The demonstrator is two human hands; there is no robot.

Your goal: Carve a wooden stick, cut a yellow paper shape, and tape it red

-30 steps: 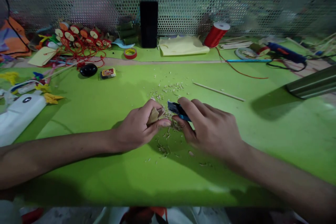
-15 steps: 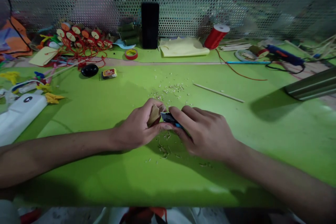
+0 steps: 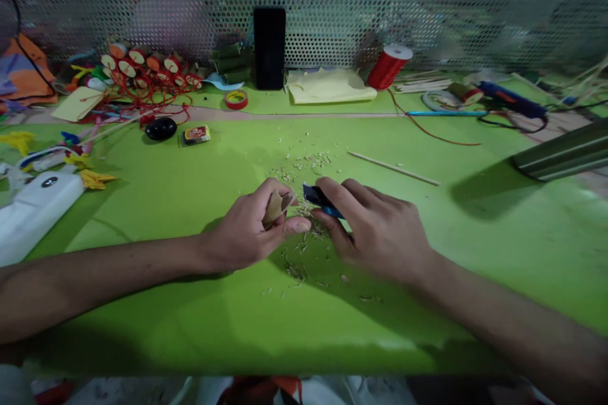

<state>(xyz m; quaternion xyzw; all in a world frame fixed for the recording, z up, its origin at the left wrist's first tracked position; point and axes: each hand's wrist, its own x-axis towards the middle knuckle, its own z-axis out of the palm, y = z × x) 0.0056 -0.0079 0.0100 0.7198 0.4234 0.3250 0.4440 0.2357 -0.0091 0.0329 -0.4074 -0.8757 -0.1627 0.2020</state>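
Fingers of my left hand [image 3: 247, 228] wrap round a short tan piece [image 3: 274, 207], which looks like wood or bamboo with a notched end facing right. My right hand [image 3: 380, 224] grips a blue and black cutter [image 3: 323, 200], its blade end pointing left. A small gap separates the cutter from the tan piece. Under and between the hands, pale shavings [image 3: 294, 271] lie on the green table surface [image 3: 190, 316]. Beyond my right hand lies a thin wooden stick [image 3: 394, 169].
A matchbox [image 3: 196, 134] and black oval object [image 3: 160, 129] are at the left. A phone [image 3: 269, 49], red tape [image 3: 236, 99] and red thread spool [image 3: 389, 68] line the back. A metal cylinder [image 3: 565, 155] lies right, a white device [image 3: 40, 212] left.
My right hand has moved the cutter slightly right and up, away from the tan piece. My left hand still holds the piece, now with more of its notched end showing.
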